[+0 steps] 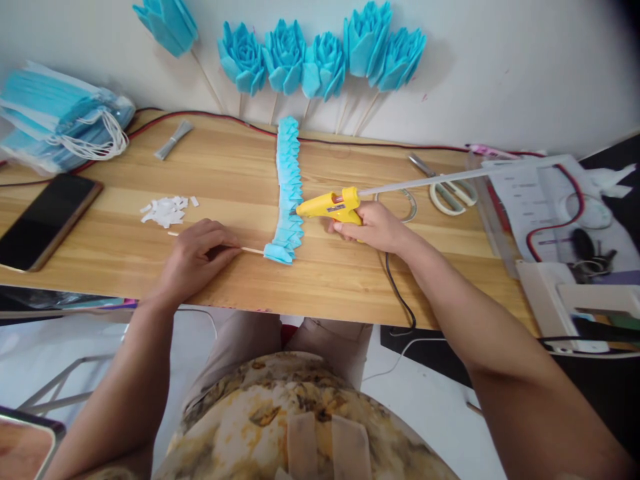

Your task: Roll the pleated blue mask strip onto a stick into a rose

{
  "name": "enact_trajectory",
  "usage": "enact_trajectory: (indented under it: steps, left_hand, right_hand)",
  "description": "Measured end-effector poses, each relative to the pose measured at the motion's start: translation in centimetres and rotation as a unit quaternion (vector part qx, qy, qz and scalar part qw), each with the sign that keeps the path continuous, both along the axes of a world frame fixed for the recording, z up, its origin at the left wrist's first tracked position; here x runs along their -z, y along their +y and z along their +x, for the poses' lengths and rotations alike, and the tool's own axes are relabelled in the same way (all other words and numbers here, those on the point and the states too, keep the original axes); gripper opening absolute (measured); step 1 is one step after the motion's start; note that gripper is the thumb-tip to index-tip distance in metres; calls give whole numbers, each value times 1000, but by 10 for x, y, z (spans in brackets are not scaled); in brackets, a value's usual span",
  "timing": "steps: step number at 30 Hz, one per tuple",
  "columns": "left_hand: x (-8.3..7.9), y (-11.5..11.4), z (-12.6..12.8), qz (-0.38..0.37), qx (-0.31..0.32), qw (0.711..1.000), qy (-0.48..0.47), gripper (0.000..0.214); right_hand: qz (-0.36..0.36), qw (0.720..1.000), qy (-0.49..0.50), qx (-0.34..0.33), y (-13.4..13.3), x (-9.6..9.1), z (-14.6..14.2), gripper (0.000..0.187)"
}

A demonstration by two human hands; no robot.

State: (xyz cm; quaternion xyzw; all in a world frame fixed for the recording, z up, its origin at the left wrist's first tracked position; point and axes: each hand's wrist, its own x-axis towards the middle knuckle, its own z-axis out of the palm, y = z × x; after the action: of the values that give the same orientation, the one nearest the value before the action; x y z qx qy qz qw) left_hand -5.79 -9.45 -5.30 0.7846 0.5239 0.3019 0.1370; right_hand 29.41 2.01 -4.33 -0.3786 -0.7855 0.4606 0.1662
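My right hand [373, 228] is closed around a yellow hot glue gun [330, 205], whose nozzle points left at a long strip of folded blue petals [289, 190] lying across the wooden table [350, 280]. A white glue stick [450, 177] juts from the gun's back. My left hand [197, 257] pinches a thin wooden skewer [253, 251], flat on the table, its tip meeting the near end of the blue strip.
Several finished blue flowers on sticks [320, 60] lean against the wall. A stack of blue face masks [60, 120] and a phone [45, 220] lie at left, white scraps [165, 210] nearby, scissors [447, 187] and a cluttered tray [550, 207] at right.
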Motion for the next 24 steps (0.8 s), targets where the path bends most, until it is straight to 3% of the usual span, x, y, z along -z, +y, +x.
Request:
enact_trajectory:
  steps: [12,24]
  left_hand:
    - [2,0,-2,28,14,999,13,16]
    - [3,3,-5,9,13,1000,22,22]
  right_hand:
    - [15,1000,-9,-4,-1,-5,-3,28]
    - [0,1000,-14,22,-3,-6,-5,25]
